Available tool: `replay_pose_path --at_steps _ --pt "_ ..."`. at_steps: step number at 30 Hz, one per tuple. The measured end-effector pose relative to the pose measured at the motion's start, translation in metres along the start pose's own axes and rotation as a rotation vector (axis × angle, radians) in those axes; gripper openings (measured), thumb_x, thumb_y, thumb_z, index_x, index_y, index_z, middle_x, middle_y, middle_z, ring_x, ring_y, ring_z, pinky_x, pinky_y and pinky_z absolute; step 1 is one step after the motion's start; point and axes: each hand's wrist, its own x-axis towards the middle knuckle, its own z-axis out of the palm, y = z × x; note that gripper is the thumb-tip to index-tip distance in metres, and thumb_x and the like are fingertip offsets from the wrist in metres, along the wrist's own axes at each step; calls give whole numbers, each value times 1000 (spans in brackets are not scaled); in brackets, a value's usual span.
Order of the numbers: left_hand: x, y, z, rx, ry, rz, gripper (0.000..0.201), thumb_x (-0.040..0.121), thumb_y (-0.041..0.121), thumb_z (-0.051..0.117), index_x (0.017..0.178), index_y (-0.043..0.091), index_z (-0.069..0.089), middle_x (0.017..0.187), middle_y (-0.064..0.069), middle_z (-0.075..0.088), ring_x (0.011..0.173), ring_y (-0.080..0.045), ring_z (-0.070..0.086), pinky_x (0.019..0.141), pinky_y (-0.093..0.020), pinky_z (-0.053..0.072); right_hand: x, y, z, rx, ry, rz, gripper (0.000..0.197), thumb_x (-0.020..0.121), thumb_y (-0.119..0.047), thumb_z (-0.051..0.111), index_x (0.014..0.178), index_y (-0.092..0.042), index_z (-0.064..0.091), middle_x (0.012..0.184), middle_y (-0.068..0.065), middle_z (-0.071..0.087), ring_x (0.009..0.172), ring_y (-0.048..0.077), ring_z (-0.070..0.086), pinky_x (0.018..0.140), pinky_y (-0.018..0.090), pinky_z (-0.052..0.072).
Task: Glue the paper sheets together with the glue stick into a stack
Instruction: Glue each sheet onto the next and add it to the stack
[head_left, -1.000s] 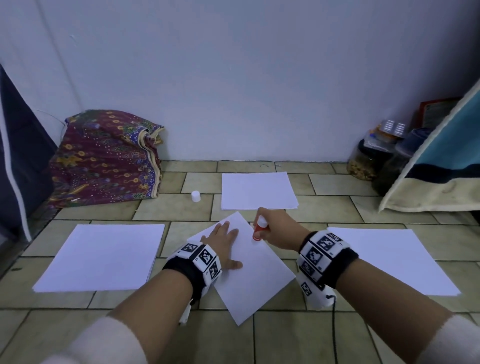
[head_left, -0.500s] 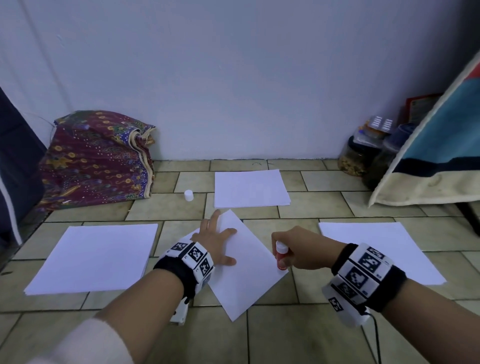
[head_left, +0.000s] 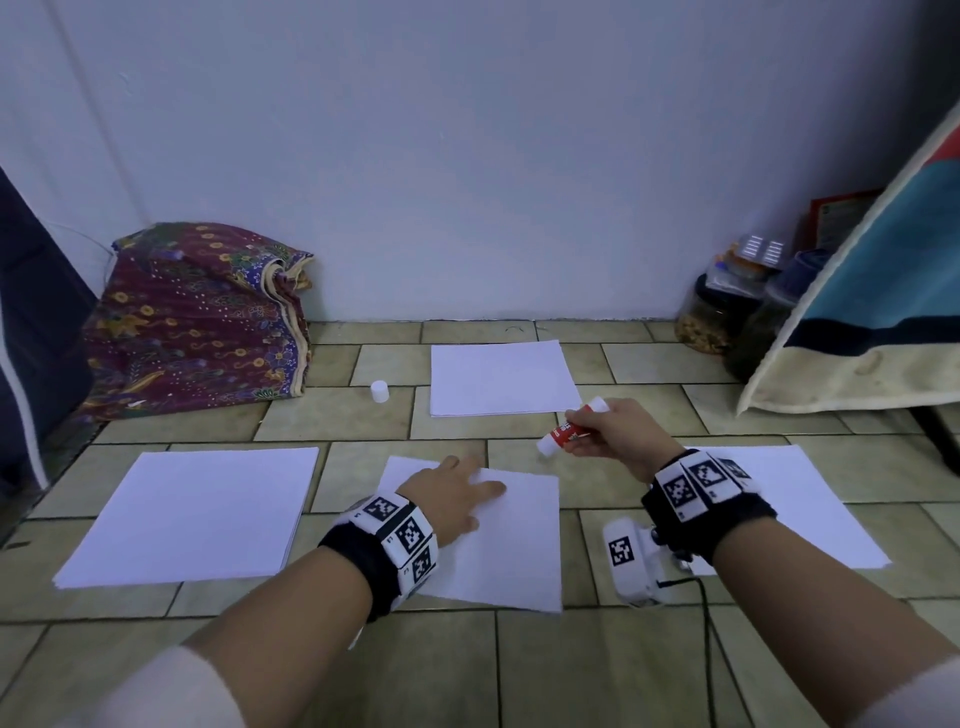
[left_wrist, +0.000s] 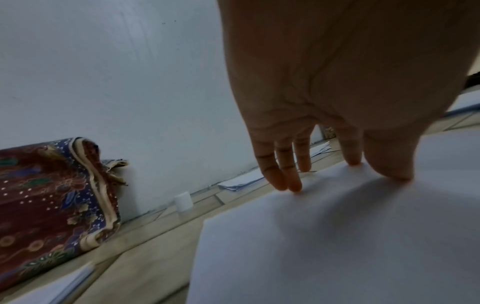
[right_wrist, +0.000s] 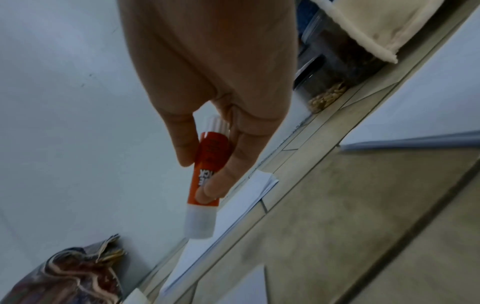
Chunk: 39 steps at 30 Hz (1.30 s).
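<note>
Spreading across the tiled floor (head_left: 332, 421) are three paper piles: left pile (head_left: 192, 514), right pile (head_left: 810, 499), far pile (head_left: 501, 376) near the wall, laid apart, probably so sheets can be pulled one at a time. Bundled patterned cloth (head_left: 197, 317) sits against the wall at left, jars (head_left: 717, 317) and a blue-and-cream cushion (head_left: 878, 312) at right, all clear of the work. Centre sheet (head_left: 509, 540) lies flat between the piles, squared to the person; judged as the one being glued. Left hand (head_left: 457, 499) rests on its upper left part, fingers (left_wrist: 283, 176) straight and spread, tips touching paper, no curl, likely pinning it so it doesn't slide or lift under the stick. Right hand (head_left: 618, 434) is raised above the floor just beyond the sheet's far right corner, thumb and fingers pinched round the glue stick (head_left: 571, 427), so that grip is closed on the stick. Stick is red-bodied, tilted, its white uncapped end pointing down-left toward the sheet, not touching paper; ready to come down for a pass, I'd judge. Whether glue is already on the sheet can't be told. Small white cap (head_left: 380, 391) stands alone on the floor left of the far pile, well apart from the hands, set out of the way.
</note>
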Motion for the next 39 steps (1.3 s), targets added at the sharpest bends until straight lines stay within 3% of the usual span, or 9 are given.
replay_pose_path --at_steps 4,8,12,15,18,21,26,31,39 --pt "0 -4 -5 -48 55 -107 56 92 38 55 137 8 39 149 -5 18 130 -24 31 99 -40 43 9 4 20 -94 47 -68 10 88 -7 65 87 0 58 84 22 66 57 19 65 61 27 59" --pt "3 -6 -6 -121 50 -105 54 93 27 52 138 3 33 151 -7 21 135 -24 26 106 -37 36 9 0 44 -334 78 -171 22 86 -11 66 68 -9 52 78 17 67 67 26 65 76 41 58" --pt "7 -3 -10 -107 39 -123 51 91 32 56 131 5 40 136 -9 40 128 -23 33 100 -32 34 13 -3 71 -472 58 -236 17 85 -19 67 89 -11 52 97 14 66 89 28 64 82 41 54" --pt "6 -3 -9 -54 -44 -126 78 82 52 65 136 5 34 137 -8 39 127 -24 32 101 -38 39 18 -6 88 -614 3 -287 23 86 -17 65 103 -6 54 102 11 64 92 25 58 71 29 47" --pt "4 -5 -7 -44 -48 -123 88 80 55 67 141 4 29 145 -9 33 131 -25 28 104 -41 38 21 -11 95 -745 -70 -313 21 91 -11 56 110 -3 52 104 10 64 89 22 56 55 19 36" --pt "2 -6 -5 -64 -30 -125 91 81 56 66 144 5 24 152 -7 26 135 -24 25 106 -41 37 22 -15 93 -923 -147 -344 24 93 -9 53 115 -3 49 108 11 64 102 25 57 62 22 38" --pt "1 -7 0 -68 -40 -139 97 83 56 64 150 7 14 160 -5 11 142 -23 16 111 -42 32 18 -13 76 -1060 -205 -330 28 89 -16 60 112 -5 48 111 14 60 100 28 56 79 33 47" --pt "5 -10 2 -74 -41 -133 98 80 57 66 149 7 18 159 -6 12 143 -24 15 113 -42 29 -2 -5 49 -1105 -262 -321 25 88 -14 62 109 -7 49 110 9 62 100 25 56 75 28 43" --pt "8 -10 -6 -40 -113 -124 92 83 45 69 148 3 19 158 -8 11 142 -26 12 111 -43 32 -23 0 23 -1158 -296 -291 16 89 -14 61 97 -15 47 103 4 64 78 13 50 55 16 34"
